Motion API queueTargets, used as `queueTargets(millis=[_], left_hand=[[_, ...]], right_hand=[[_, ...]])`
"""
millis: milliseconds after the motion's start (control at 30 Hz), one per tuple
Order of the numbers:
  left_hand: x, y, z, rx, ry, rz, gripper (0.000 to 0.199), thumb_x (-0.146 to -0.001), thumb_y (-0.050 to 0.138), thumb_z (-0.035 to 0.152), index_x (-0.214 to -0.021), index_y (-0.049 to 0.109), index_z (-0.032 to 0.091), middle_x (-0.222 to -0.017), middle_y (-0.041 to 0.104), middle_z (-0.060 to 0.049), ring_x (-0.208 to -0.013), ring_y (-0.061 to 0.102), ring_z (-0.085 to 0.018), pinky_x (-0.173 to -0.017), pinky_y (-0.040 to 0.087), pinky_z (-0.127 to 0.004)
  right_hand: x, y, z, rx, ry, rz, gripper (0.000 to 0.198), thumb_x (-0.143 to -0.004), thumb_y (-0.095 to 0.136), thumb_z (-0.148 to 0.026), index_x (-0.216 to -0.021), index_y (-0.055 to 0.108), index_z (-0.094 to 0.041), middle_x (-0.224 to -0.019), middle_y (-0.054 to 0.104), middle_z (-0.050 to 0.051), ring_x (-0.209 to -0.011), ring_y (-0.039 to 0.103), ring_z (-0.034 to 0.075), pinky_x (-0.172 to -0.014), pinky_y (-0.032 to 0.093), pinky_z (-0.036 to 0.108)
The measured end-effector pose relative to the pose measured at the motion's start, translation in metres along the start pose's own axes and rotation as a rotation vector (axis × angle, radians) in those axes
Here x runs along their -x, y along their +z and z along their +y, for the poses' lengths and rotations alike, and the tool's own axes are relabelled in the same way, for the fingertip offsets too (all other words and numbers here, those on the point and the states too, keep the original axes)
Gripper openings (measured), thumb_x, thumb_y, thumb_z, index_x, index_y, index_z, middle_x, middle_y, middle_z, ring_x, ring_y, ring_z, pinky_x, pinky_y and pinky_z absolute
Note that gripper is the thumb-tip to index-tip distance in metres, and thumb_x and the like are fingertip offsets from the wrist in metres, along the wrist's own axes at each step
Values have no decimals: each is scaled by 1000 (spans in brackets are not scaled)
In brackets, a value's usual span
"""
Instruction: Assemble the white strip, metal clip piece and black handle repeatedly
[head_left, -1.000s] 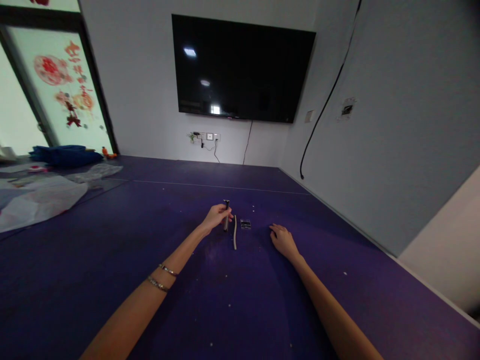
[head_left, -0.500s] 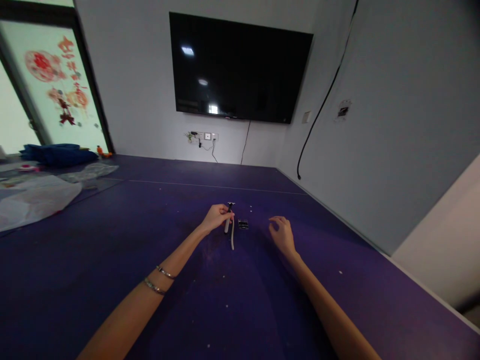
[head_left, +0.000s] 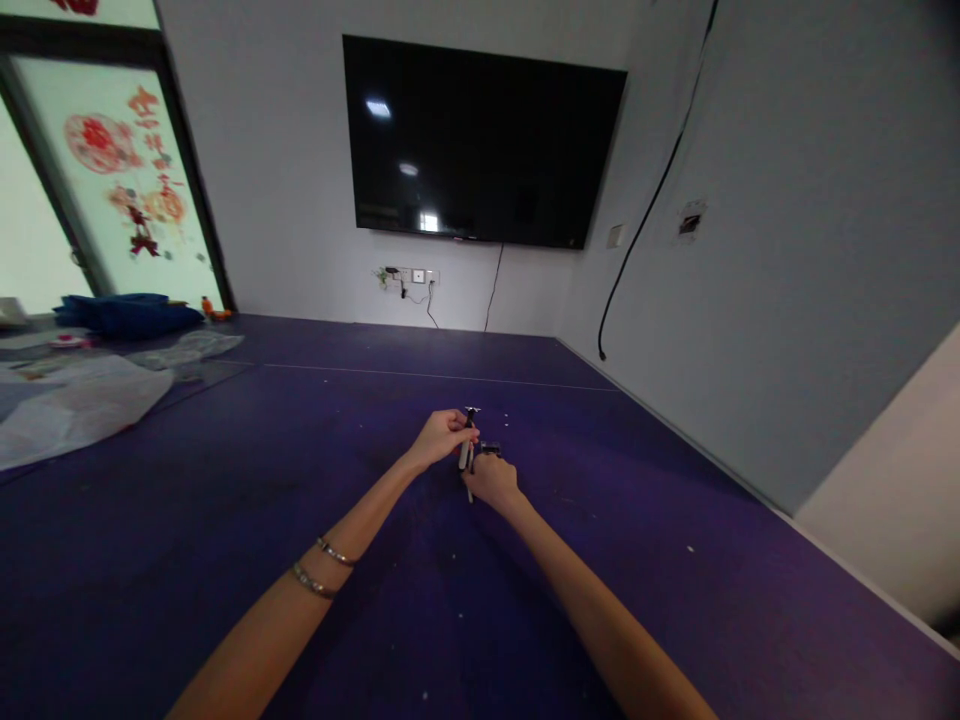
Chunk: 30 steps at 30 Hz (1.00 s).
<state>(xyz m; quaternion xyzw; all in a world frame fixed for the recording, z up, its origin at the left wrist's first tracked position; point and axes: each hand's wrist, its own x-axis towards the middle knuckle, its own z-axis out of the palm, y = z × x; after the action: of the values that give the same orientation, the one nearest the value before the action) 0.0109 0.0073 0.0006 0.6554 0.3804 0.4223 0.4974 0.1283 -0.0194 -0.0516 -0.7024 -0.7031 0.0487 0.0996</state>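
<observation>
My left hand [head_left: 442,438] is closed around a slim T-shaped tool, which has a pale handle [head_left: 463,457], a dark neck and a small silvery crosspiece on top. It is held nearly upright. A thin, pale, cord-like strip [head_left: 471,496] hangs beside the handle, its lower end showing beneath my right hand. My right hand [head_left: 495,480] is closed at the lower part of the tool and strip; its fingertips are hidden, so I cannot tell which of them it grips. Just behind its knuckles lies a small dark case [head_left: 490,449], partly covered.
The purple surface [head_left: 337,640] carries small white specks. Clear plastic sheeting [head_left: 90,410] and a folded blue cloth [head_left: 127,315] lie at the far left. A television [head_left: 480,140] hangs on the wall ahead. A black cable [head_left: 649,205] dangles along the right wall.
My right hand has moved left, from apart over the surface to the lower part of the tool, and closed. It now partly covers the dark case. My left hand keeps its hold.
</observation>
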Motion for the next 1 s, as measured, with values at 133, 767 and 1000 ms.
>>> queueTargets(millis=[133, 767, 1000], left_hand=[[-2, 0, 0, 21, 38, -37, 14, -68, 64, 18, -72, 52, 13, -65, 65, -4, -56, 62, -14, -51, 48, -25], [2, -6, 5, -166, 322, -119, 16, -64, 69, 22, -67, 55, 14, -64, 55, 2, -61, 52, -9, -64, 41, -23], [3, -4, 2, -184, 328, -96, 20, -64, 69, 25, -63, 52, 14, -64, 53, 3, -64, 51, -10, -65, 41, -24]], right_hand=[[-1, 0, 2, 11, -46, 79, 34, -81, 40, -31, -94, 66, -12, -93, 67, 17, -85, 64, 29, -71, 46, 38], [24, -122, 108, -707, -445, 222, 30, -80, 53, -35, -102, 67, -21, -98, 68, 6, -88, 61, 18, -79, 45, 30], [33, -131, 101, -613, -504, 228, 28, -77, 57, -38, -97, 69, -22, -84, 69, 5, -74, 61, 16, -65, 45, 26]])
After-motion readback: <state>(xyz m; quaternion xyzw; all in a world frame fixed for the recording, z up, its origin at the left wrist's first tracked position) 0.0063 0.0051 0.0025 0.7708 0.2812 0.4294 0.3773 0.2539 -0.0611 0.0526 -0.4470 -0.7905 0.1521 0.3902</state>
